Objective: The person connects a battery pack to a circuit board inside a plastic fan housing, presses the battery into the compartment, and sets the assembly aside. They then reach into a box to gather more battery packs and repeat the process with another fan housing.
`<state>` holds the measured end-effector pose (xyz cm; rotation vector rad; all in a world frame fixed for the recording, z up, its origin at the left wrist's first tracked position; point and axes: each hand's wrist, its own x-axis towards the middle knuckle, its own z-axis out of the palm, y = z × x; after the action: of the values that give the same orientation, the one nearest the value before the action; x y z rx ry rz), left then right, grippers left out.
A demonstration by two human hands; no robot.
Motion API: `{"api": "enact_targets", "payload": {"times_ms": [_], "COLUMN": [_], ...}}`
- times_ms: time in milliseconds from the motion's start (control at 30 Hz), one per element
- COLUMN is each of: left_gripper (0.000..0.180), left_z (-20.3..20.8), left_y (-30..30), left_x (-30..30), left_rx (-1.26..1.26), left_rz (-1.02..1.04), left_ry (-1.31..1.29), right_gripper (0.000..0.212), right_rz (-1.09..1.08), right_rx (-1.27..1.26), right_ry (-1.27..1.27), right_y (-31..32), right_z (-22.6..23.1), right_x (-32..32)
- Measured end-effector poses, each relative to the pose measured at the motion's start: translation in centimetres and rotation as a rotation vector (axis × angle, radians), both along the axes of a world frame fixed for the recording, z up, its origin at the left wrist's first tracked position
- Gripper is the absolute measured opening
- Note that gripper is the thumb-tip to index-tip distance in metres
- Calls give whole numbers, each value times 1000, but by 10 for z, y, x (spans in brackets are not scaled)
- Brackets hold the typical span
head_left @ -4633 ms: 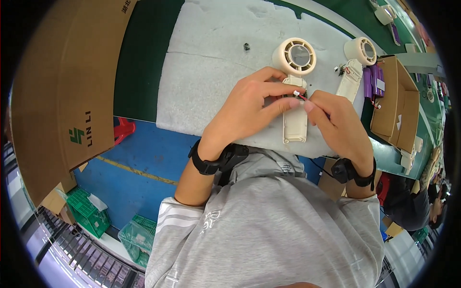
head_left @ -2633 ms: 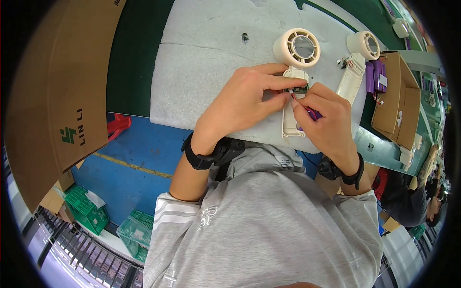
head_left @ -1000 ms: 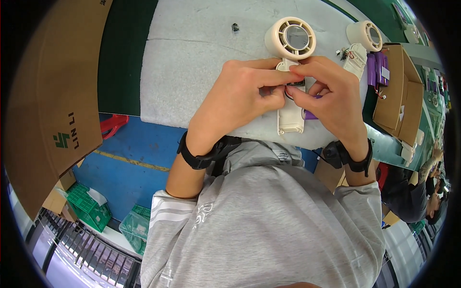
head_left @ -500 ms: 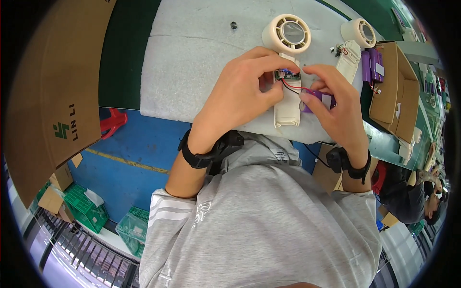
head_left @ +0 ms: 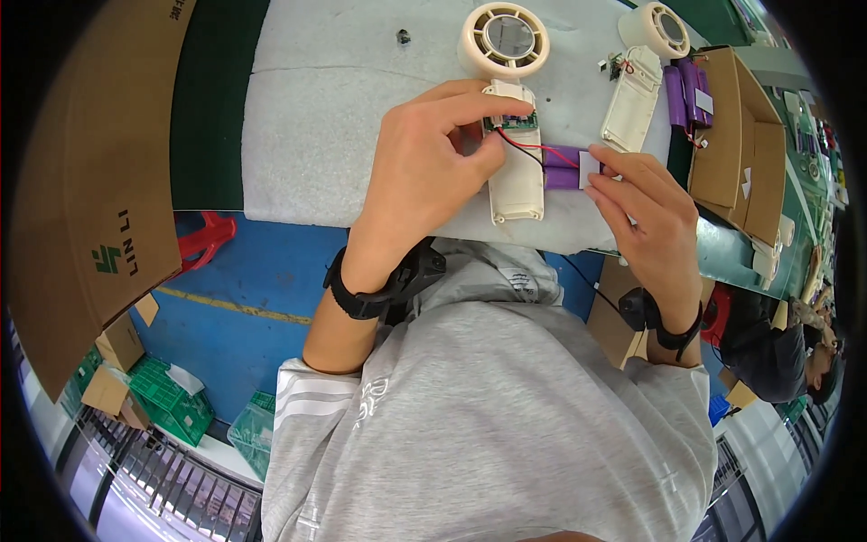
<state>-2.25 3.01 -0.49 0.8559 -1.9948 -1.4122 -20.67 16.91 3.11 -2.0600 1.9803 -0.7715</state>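
Observation:
A cream handheld fan lies on the pale foam mat, its round fan head point(head_left: 466, 50) at the far end and its open handle shell point(head_left: 517, 194) toward me. My left hand point(head_left: 424, 163) reaches over the shell, with index finger and thumb closed at a green circuit board point(head_left: 519, 121). Red and black wires point(head_left: 533, 146) run from the board to a purple battery pack point(head_left: 562, 178) lying just right of the handle. At the pack's right end, by its white label, the thumb and fingertips of my right hand point(head_left: 652, 199) pinch it.
Another cream fan point(head_left: 664, 32) with a separate shell piece point(head_left: 632, 99) lies at the far right. Beside it are more purple battery packs point(head_left: 691, 95) and an open cardboard box point(head_left: 736, 135). A small dark scrap point(head_left: 403, 37) rests on the mat point(head_left: 316, 135). A large carton point(head_left: 90, 163) stands left.
The battery pack now lies flat beside the handle, and my right fingers have shifted to its right end. My left hand stays at the circuit board. The whole view has shifted slightly.

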Motion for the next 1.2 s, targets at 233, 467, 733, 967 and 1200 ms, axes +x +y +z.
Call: {"api": "enact_targets", "payload": {"times_ms": [233,467,733,967,1200], "left_gripper": [33,35,35,35,34], "left_z": [-3,2,2,1,-2], "left_y": [3,3,-1,0,3], "left_x": [0,3,5,5,4], "left_rx": [-36,-18,-19,-26,63], "left_rz": [33,-2,-35,-40,-38], "left_ry": [58,16,7,9,-7], "right_gripper": [10,11,9,9,10], "right_rz": [176,154,103,97,11], "right_rx": [162,241,64,2,2], "right_ry": [201,378,89,52,-3], "right_y": [-8,-9,-10,-8,-6], "right_z": [15,11,11,5,1], "right_x": [5,17,3,3,-9]}}
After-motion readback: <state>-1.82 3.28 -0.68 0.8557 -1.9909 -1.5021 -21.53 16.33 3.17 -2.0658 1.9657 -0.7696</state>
